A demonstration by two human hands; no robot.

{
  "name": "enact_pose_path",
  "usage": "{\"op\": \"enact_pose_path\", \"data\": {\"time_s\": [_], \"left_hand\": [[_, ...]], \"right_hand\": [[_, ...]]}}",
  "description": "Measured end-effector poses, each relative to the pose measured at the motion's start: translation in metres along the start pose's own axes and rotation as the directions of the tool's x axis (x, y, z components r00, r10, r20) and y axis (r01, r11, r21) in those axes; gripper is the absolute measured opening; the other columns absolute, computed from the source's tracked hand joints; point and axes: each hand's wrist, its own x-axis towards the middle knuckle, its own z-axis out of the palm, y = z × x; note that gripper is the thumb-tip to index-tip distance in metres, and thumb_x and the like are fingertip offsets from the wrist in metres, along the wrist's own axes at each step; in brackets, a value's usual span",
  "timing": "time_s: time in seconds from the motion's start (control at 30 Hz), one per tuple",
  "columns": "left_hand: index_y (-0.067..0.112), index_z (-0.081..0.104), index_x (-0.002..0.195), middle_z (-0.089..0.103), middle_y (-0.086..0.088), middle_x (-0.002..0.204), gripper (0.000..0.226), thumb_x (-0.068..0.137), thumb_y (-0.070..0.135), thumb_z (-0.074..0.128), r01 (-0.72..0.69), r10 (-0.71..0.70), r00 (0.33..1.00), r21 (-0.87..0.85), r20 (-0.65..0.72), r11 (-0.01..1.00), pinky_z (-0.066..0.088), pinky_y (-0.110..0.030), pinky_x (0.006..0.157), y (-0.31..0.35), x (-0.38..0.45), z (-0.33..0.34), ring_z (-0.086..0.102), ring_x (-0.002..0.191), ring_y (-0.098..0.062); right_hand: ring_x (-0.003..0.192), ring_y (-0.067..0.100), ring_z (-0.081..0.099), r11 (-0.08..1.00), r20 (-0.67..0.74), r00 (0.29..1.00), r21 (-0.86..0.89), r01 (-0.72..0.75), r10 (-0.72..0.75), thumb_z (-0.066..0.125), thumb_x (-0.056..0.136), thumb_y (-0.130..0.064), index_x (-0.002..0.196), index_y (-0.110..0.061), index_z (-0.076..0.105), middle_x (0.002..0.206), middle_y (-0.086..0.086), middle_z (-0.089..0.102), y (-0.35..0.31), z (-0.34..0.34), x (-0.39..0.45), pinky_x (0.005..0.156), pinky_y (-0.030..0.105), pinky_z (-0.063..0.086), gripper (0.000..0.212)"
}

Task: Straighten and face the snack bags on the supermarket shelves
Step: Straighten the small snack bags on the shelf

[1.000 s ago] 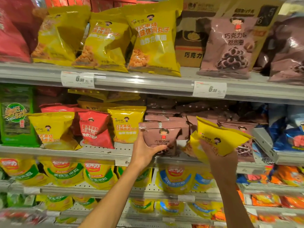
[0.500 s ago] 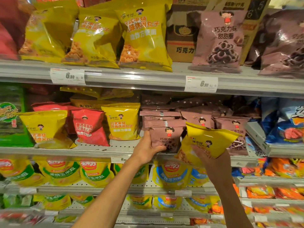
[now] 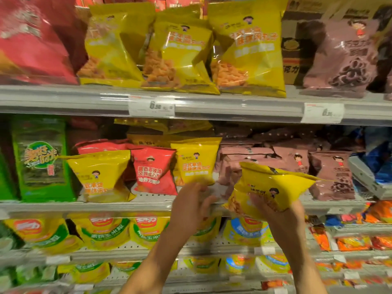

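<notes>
— Supermarket shelving fills the head view, several tiers, blurred by motion. Middle shelf first?

— Left to right on it: green bag, a leaning yellow bag, red bag, an upright small yellow bag, then brown bags stacked and standing.

— Hands?

— Right hand grasps the held yellow bag from below, fingers curled up over its lower front. That bag is off the shelf, tilted, in front of the brown ones, just above the shelf edge.

— Left hand?

— Left hand is in front of the shelf edge, below the small yellow bag. Fingers spread and relaxed, nothing in them that I can make out; blur hides whether the tips touch anything.

— Upper tier?

— Big red bag at left, three large yellow bags leaning against each other, a brown ring-snack bag at right. Two price tags on the rail.

— Below?

— Yellow-and-green corn bags in a row, orange packs to the right.
</notes>
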Motion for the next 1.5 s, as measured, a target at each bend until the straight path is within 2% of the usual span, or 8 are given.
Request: {"op": "enact_pose_path", "data": {"time_s": [0.2,0.4,0.6,0.83,1.0,1.3,1.4,1.5], "left_hand": [[0.019,0.072,0.094,0.064,-0.001,0.09,0.009,0.089,0.027,0.071,-0.048,0.091,0.986,0.279,-0.14,0.959,0.051,-0.038,0.071,-0.052,-0.034,-0.055,0.061,0.086,-0.025],[0.018,0.077,0.102,0.067,0.0,0.104,0.021,0.097,0.03,0.062,0.022,0.005,0.995,0.266,-0.103,0.964,0.048,-0.042,0.085,-0.079,-0.038,-0.071,0.059,0.102,-0.024],[0.015,0.08,0.096,0.068,0.003,0.099,0.018,0.092,0.028,0.068,0.05,-0.025,0.99,0.181,-0.138,0.982,0.049,-0.032,0.075,-0.08,-0.033,-0.069,0.062,0.095,-0.02],[0.023,0.077,0.095,0.06,0.009,0.094,0.011,0.09,0.03,0.07,0.095,-0.075,0.988,0.15,-0.133,0.984,0.049,-0.034,0.065,-0.083,-0.034,-0.069,0.058,0.089,-0.013],[0.023,0.077,0.098,0.063,0.009,0.093,0.012,0.088,0.028,0.073,0.076,-0.049,0.988,0.188,-0.145,0.979,0.046,-0.032,0.07,-0.081,-0.035,-0.069,0.057,0.092,-0.014],[0.022,0.078,0.093,0.06,0.007,0.092,0.013,0.093,0.029,0.066,0.089,-0.063,0.989,0.197,-0.13,0.976,0.046,-0.033,0.077,-0.076,-0.036,-0.072,0.054,0.092,-0.012],[0.021,0.077,0.092,0.06,0.008,0.092,0.016,0.093,0.032,0.066,0.097,-0.071,0.988,0.184,-0.138,0.978,0.046,-0.032,0.078,-0.075,-0.037,-0.072,0.054,0.092,-0.011],[0.02,0.077,0.094,0.059,0.007,0.092,0.017,0.093,0.034,0.066,0.1,-0.074,0.988,0.194,-0.136,0.976,0.046,-0.033,0.077,-0.075,-0.037,-0.071,0.053,0.093,-0.011]], "right_hand": [[0.086,0.007,0.076,1.0,0.092,0.996,-0.014,0.0,0.002,0.088,0.074,-0.026,0.105,-0.028,0.076,0.095,-0.009,0.079,-0.006,0.084,0.0,0.067,0.02,0.059,0.033],[0.1,0.016,0.075,0.998,0.117,0.993,-0.068,0.011,-0.003,0.087,0.071,-0.041,0.115,-0.017,0.073,0.104,-0.003,0.079,-0.002,0.132,0.019,0.089,0.045,0.06,0.052],[0.097,-0.004,0.07,0.986,0.265,0.956,-0.14,-0.093,0.128,0.086,0.07,-0.051,0.104,-0.05,0.073,0.101,-0.023,0.076,0.014,0.142,0.038,0.077,0.009,0.052,0.036],[0.111,0.01,0.068,0.965,0.33,0.913,-0.191,-0.182,0.238,0.083,0.051,-0.08,0.121,-0.032,0.069,0.116,-0.014,0.074,0.03,0.137,0.057,0.099,0.048,0.055,0.086],[0.091,-0.029,0.056,0.955,0.271,0.939,-0.264,-0.138,0.21,0.086,0.069,-0.059,0.096,-0.086,0.046,0.092,-0.056,0.057,0.02,0.136,0.051,0.073,0.012,0.042,0.056],[0.089,-0.025,0.059,0.947,0.279,0.925,-0.264,-0.184,0.257,0.087,0.072,-0.05,0.099,-0.05,0.061,0.09,-0.05,0.062,0.023,0.128,0.051,0.063,-0.002,0.044,0.038],[0.107,-0.001,0.064,0.929,0.243,0.924,-0.3,-0.217,0.295,0.081,0.063,-0.07,0.124,-0.038,0.06,0.113,-0.029,0.069,0.028,0.127,0.047,0.091,0.024,0.053,0.073],[0.1,0.006,0.058,0.914,0.191,0.941,-0.354,-0.198,0.278,0.071,0.058,-0.08,0.119,-0.04,0.054,0.104,-0.025,0.063,0.026,0.124,0.041,0.091,0.029,0.046,0.075]]}}
